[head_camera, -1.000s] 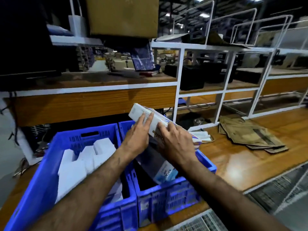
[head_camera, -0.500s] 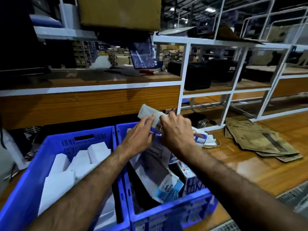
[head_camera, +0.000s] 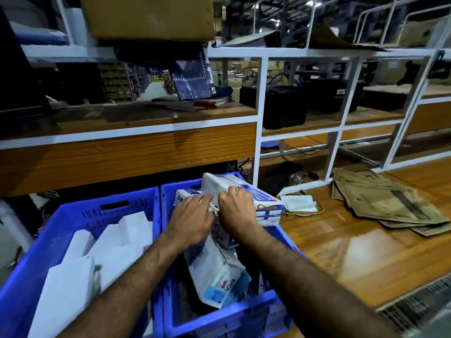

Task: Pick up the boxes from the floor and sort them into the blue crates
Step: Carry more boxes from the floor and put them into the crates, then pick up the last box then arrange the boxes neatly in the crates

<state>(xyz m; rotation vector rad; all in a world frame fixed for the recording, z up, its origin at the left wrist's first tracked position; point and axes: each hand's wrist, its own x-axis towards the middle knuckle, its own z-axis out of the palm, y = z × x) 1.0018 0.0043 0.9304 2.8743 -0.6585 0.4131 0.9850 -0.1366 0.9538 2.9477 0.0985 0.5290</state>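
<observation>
Two blue crates stand side by side on the wooden table. The left crate (head_camera: 80, 213) holds several plain white boxes (head_camera: 114, 250). The right crate (head_camera: 219, 320) holds printed boxes, among them a white and blue "Viva" pack (head_camera: 219, 281). Both hands meet over the far end of the right crate. My left hand (head_camera: 192, 219) and my right hand (head_camera: 236, 211) grip a long white printed box (head_camera: 244, 193) that lies across the other boxes at the crate's far right corner. My fingers hide the middle of this box.
A white-framed shelf unit with wooden boards rises right behind the crates. A stack of flattened brown paper bags (head_camera: 388, 203) lies on the table to the right. A small white packet with a cord (head_camera: 300, 203) sits beside the right crate. Black boxes (head_camera: 285, 106) stand on the shelf.
The long white box has come down from above the right crate onto the boxes at its far end. Both hands followed it down and stay on it.
</observation>
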